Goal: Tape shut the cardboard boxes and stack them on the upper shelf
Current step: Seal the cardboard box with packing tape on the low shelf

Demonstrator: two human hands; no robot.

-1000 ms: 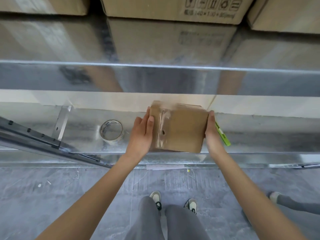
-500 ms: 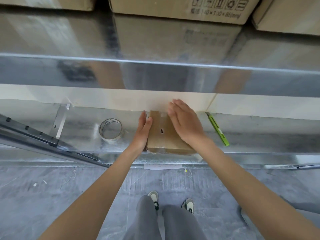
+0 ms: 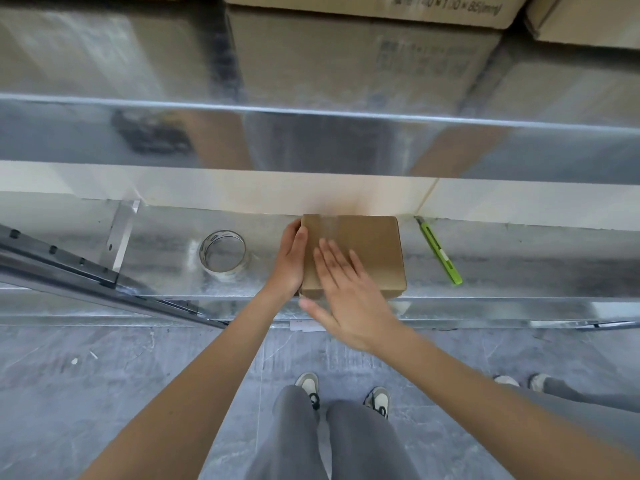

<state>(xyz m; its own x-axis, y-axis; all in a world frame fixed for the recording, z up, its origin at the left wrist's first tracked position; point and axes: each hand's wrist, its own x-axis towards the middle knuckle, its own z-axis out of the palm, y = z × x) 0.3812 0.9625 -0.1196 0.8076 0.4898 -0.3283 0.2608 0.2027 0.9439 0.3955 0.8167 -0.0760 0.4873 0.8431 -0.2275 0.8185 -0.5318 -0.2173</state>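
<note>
A small brown cardboard box (image 3: 370, 247) lies flat on the lower metal shelf (image 3: 166, 271), with clear tape across its left part. My left hand (image 3: 289, 263) rests against the box's left side, thumb on the top edge. My right hand (image 3: 346, 292) lies flat with straight fingers on the box's front left top. A roll of clear tape (image 3: 223, 254) stands on the shelf left of the box. Larger cardboard boxes (image 3: 377, 8) sit on the upper shelf (image 3: 311, 112) above.
A green utility knife (image 3: 440, 252) lies on the lower shelf right of the box. A dark metal rail (image 3: 86, 271) slants across the left. Below are the grey floor, my legs and shoes (image 3: 343, 393), and another person's feet (image 3: 526, 381) at right.
The box, held up and tilted by both hands a second ago, now lies flat on the lower shelf. My right hand moved from its right side onto its top and slid toward me.
</note>
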